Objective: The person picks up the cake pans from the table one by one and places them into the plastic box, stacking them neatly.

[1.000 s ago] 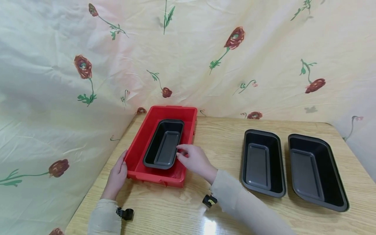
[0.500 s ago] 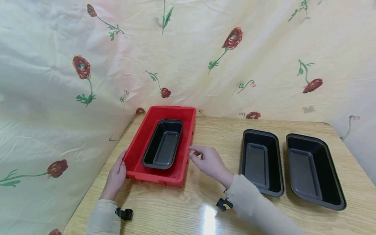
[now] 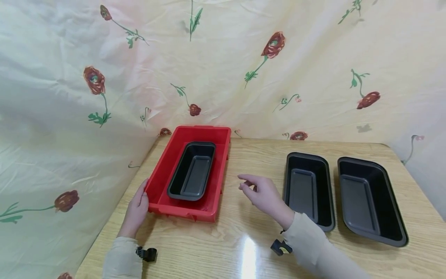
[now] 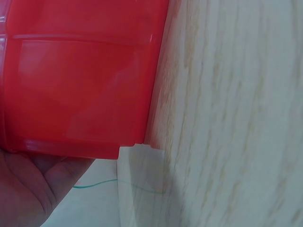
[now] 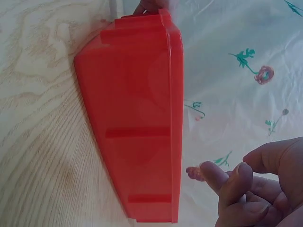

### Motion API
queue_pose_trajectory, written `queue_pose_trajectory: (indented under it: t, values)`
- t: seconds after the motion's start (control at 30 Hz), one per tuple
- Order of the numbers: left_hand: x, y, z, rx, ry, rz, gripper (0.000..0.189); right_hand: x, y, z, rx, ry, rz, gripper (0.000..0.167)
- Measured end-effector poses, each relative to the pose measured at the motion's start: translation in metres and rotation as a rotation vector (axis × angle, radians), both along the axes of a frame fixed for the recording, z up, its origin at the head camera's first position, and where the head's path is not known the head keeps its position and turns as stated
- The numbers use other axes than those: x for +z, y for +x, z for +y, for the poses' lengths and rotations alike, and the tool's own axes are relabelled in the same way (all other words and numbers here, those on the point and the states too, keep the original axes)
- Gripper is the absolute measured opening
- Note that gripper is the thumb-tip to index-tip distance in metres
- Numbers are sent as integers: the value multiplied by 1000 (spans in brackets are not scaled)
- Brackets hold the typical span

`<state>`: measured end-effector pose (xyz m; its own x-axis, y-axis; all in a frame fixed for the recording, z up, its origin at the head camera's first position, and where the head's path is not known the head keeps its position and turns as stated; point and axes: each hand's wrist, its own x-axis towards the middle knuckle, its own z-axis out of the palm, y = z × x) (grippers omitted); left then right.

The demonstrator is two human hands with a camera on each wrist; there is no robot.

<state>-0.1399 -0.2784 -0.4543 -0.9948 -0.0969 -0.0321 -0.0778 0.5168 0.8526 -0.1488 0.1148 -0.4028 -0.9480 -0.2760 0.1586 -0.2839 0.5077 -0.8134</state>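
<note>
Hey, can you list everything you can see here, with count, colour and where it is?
Red tray: 1, red, table's left side
Pan in the tray: 1, dark grey, inside it
Middle pan: 1, dark grey, right of the tray
Rightmost pan: 1, dark grey, beside it
Table: 1, light wood, underneath
Floral cloth: pale with red flowers, behind and left; pieces uncertain
Wrist cameras: 2, black, one per wrist
Sleeves: 2, pale, on both arms
Left hand: 1, holding tray's near-left edge
Right hand: 1, above table, between tray and middle pan
</note>
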Motion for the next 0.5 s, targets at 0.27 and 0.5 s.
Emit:
queue_pose_trajectory:
  t: [0.27,0.5]
  values:
    - [-3,-1,-2,2,-11,15,53,-1,8,17,-20,0,-11,31]
    - [-2,-1,-1,0,-5,17,53,-2,17,35,-63,5,-38,30]
